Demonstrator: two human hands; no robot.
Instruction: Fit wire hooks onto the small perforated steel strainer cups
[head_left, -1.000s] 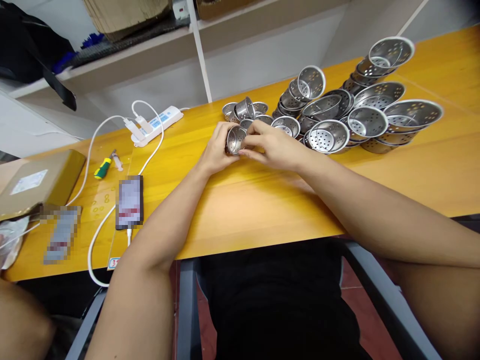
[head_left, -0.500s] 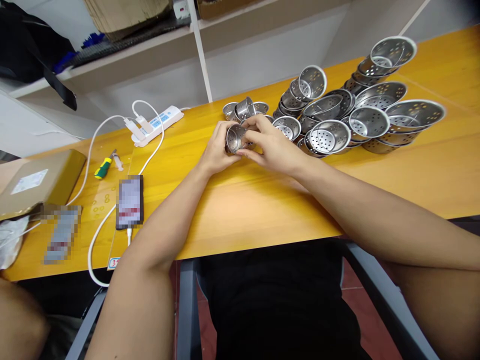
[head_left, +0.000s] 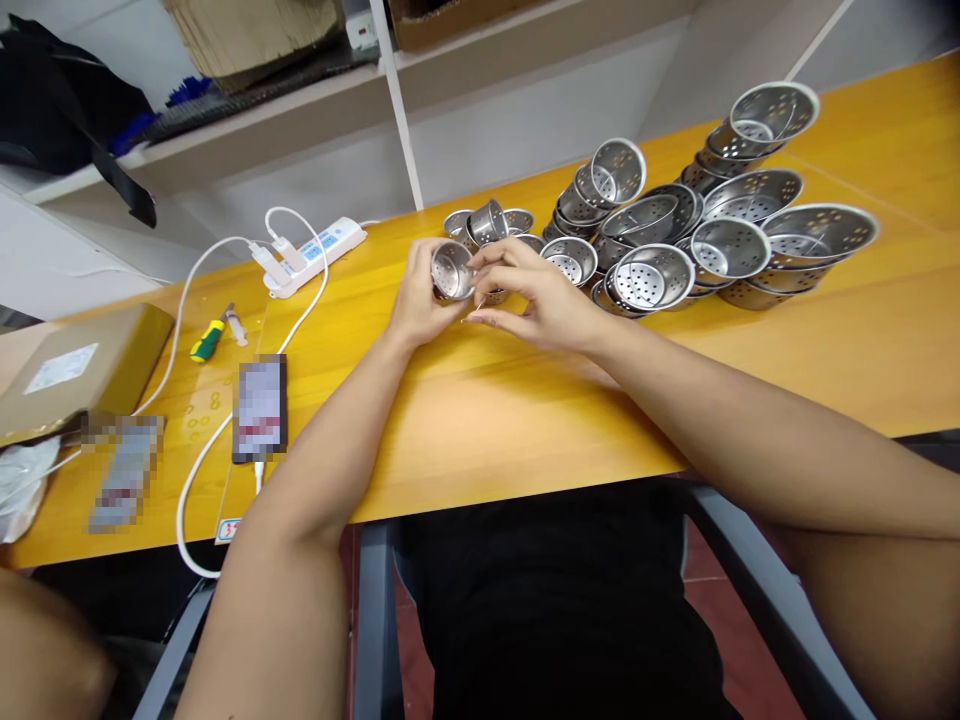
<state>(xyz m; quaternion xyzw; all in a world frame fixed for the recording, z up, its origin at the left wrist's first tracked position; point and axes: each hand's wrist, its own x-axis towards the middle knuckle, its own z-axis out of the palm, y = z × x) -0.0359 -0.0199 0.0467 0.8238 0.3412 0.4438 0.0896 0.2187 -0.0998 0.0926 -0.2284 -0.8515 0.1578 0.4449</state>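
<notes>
My left hand [head_left: 418, 300] is wrapped around a small perforated metal strainer cup [head_left: 452, 270], its mouth tilted toward me. Close to the cup's right side is my right hand [head_left: 521, 290], with bent fingers drawn toward the thumb. A tiny thin glint shows at the thumb tip, too small to name. Just behind the hands stand more small strainer cups [head_left: 489, 222], one lying tilted on the others. To the right of my right hand, a perforated strainer cup [head_left: 570, 262] stands near larger stacked strainer baskets [head_left: 649, 278].
Tall leaning stacks of strainer baskets [head_left: 772, 115] fill the table's right rear. On the left are a power strip [head_left: 319, 255] with white cables, a screwdriver [head_left: 208, 342], a phone [head_left: 260, 408], another phone [head_left: 127, 475] and a cardboard box [head_left: 82, 370]. A shelf runs behind.
My left hand has shifted slightly left with the strainer cup. The right fingers, earlier over the cup's rim, now sit at its right side with a small gap from the left hand.
</notes>
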